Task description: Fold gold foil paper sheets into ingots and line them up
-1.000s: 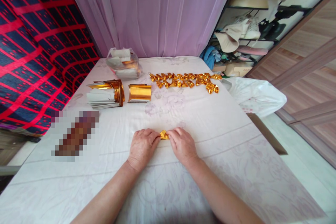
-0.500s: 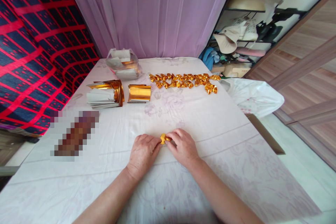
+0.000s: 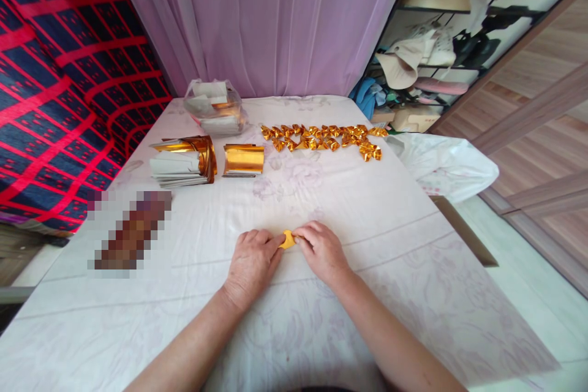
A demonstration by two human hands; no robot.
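A small folded piece of gold paper [image 3: 288, 239] is pinched between both hands just above the table. My left hand [image 3: 255, 257] grips its left end, and my right hand [image 3: 323, 252] has the right end between thumb and fingers. Farther back, several folded gold foil pieces [image 3: 321, 137] lie in rows. To their left sits a small stack of gold foil sheets [image 3: 244, 160]. Beside it is a larger, fanned stack of foil paper [image 3: 184, 162] with pale backs showing.
A clear plastic bag [image 3: 214, 109] of more paper stands at the back left. A pixelated patch [image 3: 133, 233] covers something on the left. A white plastic bag [image 3: 452, 165] hangs by the right edge of the cloth-covered table [image 3: 193, 324]. Shelves rise beyond.
The gold paper has turned between my fingers and now shows a flatter, broader face. My right fingers have shifted slightly on its end.
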